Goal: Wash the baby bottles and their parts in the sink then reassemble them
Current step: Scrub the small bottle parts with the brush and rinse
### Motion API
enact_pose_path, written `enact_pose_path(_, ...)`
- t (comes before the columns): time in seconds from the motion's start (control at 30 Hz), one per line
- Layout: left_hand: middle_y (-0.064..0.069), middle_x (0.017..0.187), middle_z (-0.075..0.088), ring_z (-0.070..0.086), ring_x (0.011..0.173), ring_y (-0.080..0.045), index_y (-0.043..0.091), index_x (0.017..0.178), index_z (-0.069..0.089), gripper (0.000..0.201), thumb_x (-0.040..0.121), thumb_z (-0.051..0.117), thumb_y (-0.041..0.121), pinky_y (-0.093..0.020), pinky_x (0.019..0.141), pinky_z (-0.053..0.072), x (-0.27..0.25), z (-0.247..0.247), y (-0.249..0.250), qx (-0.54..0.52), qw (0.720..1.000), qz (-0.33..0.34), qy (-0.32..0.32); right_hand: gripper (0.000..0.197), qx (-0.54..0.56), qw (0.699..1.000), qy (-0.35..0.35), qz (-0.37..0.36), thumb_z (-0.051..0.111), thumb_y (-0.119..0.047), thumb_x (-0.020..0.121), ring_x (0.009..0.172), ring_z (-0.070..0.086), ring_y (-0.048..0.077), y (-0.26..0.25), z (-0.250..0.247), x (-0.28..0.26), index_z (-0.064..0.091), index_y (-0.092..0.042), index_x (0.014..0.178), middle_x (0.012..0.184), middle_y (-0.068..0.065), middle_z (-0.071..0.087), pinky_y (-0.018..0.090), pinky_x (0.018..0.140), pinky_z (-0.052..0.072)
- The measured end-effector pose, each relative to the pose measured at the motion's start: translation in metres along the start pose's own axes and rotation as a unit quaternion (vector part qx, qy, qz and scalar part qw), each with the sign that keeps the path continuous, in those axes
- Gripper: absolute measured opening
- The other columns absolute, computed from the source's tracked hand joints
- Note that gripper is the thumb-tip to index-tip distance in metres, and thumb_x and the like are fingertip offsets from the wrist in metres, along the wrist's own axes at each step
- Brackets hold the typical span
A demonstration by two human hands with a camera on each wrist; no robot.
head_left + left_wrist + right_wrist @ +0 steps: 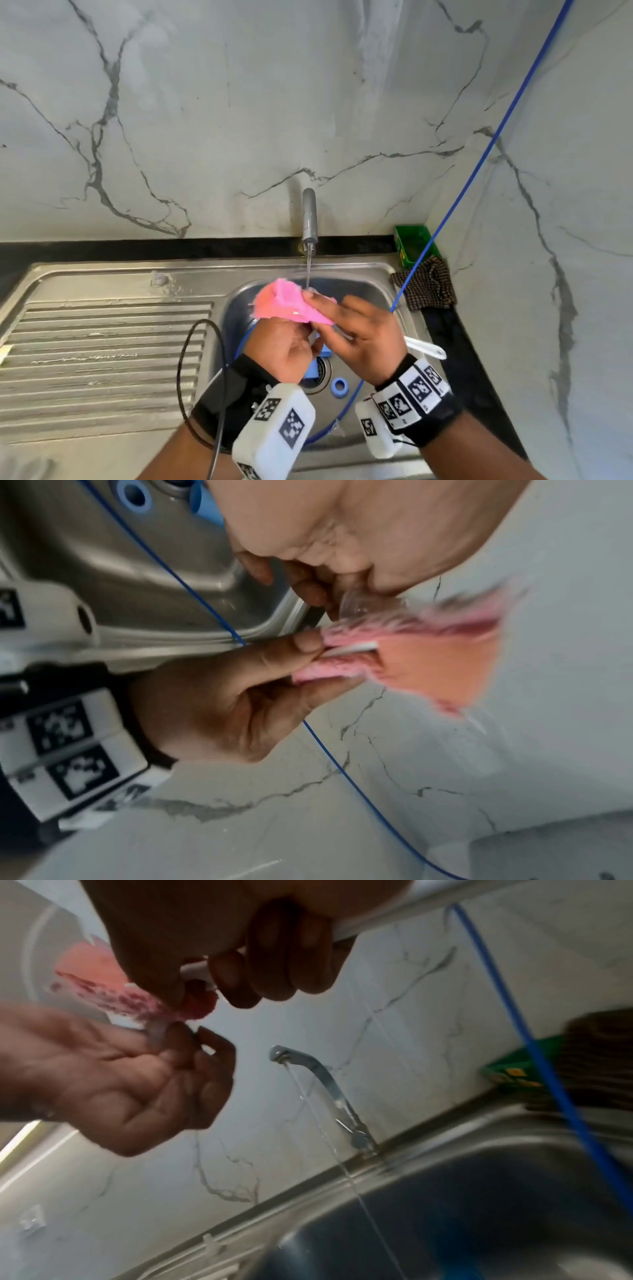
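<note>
The right hand (363, 332) grips the pink brush (287, 301), scrubbing a clear teat pinched in the left hand (284, 349). Blue ring (339, 386) below awaits washing; reassembly remains.

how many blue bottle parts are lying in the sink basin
2: a blue ring right of the drain, and a blue piece on the drain, partly behind the left hand; more may be hidden.

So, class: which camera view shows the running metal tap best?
The right wrist view: the curved metal tap and its stream show whole. The head view shows the tap small and foreshortened. The left wrist view misses it.
</note>
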State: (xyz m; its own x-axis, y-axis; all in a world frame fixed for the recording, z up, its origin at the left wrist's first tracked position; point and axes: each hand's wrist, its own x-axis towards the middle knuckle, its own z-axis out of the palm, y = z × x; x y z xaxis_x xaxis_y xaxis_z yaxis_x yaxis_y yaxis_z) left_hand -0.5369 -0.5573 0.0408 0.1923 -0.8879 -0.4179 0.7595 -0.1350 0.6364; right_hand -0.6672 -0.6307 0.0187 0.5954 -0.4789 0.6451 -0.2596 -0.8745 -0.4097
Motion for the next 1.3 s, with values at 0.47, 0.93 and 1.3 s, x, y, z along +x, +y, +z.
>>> enact_pose_path(0.47,-0.006,0.078,0.053,0.048,0.071,-0.016,0.015,0.088,0.06,0.012,0.092,0.05,0.012,-0.031,0.061,0.03,-0.005,0.011,-0.015,0.019,0.998,0.0,0.06,0.039,0.096,0.991,0.015,0.089,0.064,-0.038,0.097,0.059,0.057,0.013,0.009,-0.011,-0.027,0.06,-0.042,0.136,0.075,-0.005,0.063,0.034,0.056,0.052)
enact_pose_path(0.93,-0.018,0.101,0.074,0.074,0.096,-0.031,-0.005,0.094,0.062,0.03,0.087,0.065,0.024,-0.031,0.077,0.06,-0.012,0.0,-0.01,0.161,0.976,0.146,-0.001,0.038,0.324,0.906,0.048,0.268,0.067,-0.025,0.088,0.118,0.063,0.001,0.016,-0.044,-0.03,0.065,-0.04,0.124,0.121,-0.023,0.069,0.016,0.1,0.046)
enact_pose_path(1.3,-0.01,0.102,0.076,0.072,0.096,-0.019,0.002,0.106,0.067,0.03,0.079,0.077,-0.006,-0.025,0.08,0.056,-0.016,-0.034,-0.002,0.288,0.93,0.229,-0.018,0.043,0.3,0.926,-0.07,0.219,0.07,-0.015,0.093,0.122,0.062,0.004,-0.008,-0.033,-0.015,0.063,-0.031,0.133,0.131,-0.018,0.066,0.016,0.102,0.045)
